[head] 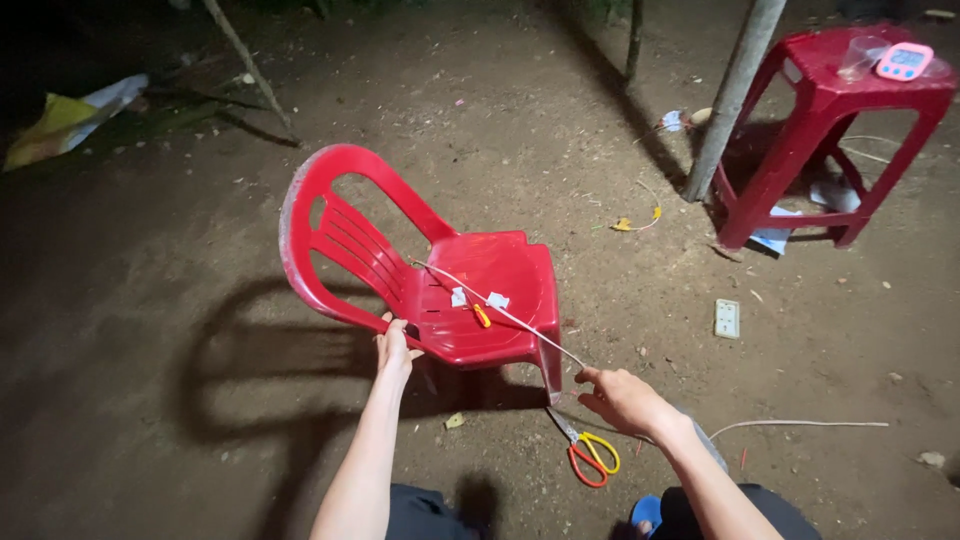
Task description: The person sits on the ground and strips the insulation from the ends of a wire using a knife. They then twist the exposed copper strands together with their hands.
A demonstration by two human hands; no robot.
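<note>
A red plastic chair [500, 270] stands on the dirt ground in front of me. My left hand [393, 345] grips the near left edge of its seat. My right hand [620, 398] pinches a thin white cable [510, 315] that runs from the hand up across the seat. On the seat lie a small orange-handled tool [482, 315] and two small white pieces [497, 299]. Scissors with orange and yellow handles [590, 455] lie on the ground just below my right hand.
A red plastic stool [835, 110] at the upper right carries a pink timer [905, 60] and a clear cup [860, 55]. A grey pole [730, 100] stands beside it. A white wall socket [727, 318] and more white cable [800, 424] lie on the ground to the right.
</note>
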